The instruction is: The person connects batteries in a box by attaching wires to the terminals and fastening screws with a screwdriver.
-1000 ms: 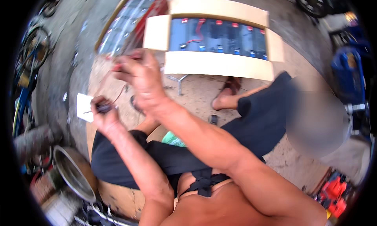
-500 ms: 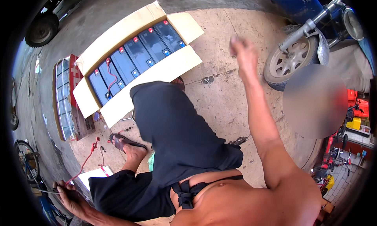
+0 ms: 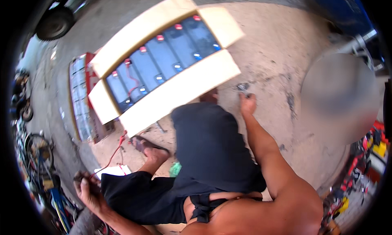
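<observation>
Head view: red cable (image 3: 115, 153) stretches from the left hand (image 3: 89, 195) toward the carton (image 3: 179, 94).

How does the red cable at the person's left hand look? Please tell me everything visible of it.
The red cable looks thin, flexible and plastic-coated, with a thicker red part toward its far end. Its near end disappears into the person's left hand. From there it runs in a slight curve toward the near flap of the open cardboard box. Blur hides its exact tip, so whether it touches the flap cannot be told.
</observation>
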A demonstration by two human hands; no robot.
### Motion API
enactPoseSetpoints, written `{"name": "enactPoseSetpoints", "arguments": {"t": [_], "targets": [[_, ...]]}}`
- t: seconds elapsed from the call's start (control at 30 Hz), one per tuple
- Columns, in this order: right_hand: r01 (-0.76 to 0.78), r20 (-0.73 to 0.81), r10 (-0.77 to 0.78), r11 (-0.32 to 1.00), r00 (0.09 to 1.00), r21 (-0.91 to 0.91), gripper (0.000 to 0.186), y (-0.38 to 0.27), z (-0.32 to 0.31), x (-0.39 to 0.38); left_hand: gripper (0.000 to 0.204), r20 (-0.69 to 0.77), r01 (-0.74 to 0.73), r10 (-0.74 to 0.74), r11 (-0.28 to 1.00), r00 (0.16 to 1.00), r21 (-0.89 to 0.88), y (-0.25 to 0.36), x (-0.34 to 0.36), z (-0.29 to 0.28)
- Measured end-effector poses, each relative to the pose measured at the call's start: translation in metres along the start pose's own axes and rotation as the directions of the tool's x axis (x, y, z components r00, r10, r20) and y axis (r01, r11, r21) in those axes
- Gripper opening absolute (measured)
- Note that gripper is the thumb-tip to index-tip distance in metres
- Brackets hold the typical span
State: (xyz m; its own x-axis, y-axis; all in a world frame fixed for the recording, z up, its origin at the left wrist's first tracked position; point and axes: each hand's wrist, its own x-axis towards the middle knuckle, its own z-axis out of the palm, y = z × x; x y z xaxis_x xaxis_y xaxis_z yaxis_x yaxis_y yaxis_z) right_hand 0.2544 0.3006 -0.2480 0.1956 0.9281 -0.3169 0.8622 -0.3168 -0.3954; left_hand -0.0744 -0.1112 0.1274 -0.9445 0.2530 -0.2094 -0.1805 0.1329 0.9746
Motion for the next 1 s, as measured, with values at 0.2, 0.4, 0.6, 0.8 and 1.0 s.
{"name": "enactPoseSetpoints", "arguments": {"t": [0.2,0.4,0.6,0.8,1.0], "targets": [[0.049,-0.004,-0.049,0.997,0.999,-0.062,0.041,0.000,0.017,0.016,0.028,0.011,0.065,-0.066,0.995,0.998,0.081,0.004,0.007,0.038],[0.068,-0.055,-0.065,0.996,0.996,0.054,0.033,0.032,0.035,0.032,0.030,0.072,0.109,-0.112,0.993,0.991,0.043,0.002,0.018,0.058],[0.006,0.078,-0.019,0.987,0.997,0.160,0.028,0.031,0.016,0.021,0.033,0.117,0.090,-0.098,0.993,0.988,0.074,0.006,0.014,0.055],[-0.221,0.377,-0.005,0.803,0.926,0.553,0.023,0.041,-0.056,0.034,0.034,-0.045,0.120,-0.131,0.974,0.990,-0.194,-0.003,-0.001,0.078],[0.072,0.054,-0.297,0.397,0.953,0.915,0.018,-0.082,-0.230,0.051,0.023,0.016,0.244,-0.279,0.810,0.960,-0.534,-0.043,-0.012,0.121]]}}
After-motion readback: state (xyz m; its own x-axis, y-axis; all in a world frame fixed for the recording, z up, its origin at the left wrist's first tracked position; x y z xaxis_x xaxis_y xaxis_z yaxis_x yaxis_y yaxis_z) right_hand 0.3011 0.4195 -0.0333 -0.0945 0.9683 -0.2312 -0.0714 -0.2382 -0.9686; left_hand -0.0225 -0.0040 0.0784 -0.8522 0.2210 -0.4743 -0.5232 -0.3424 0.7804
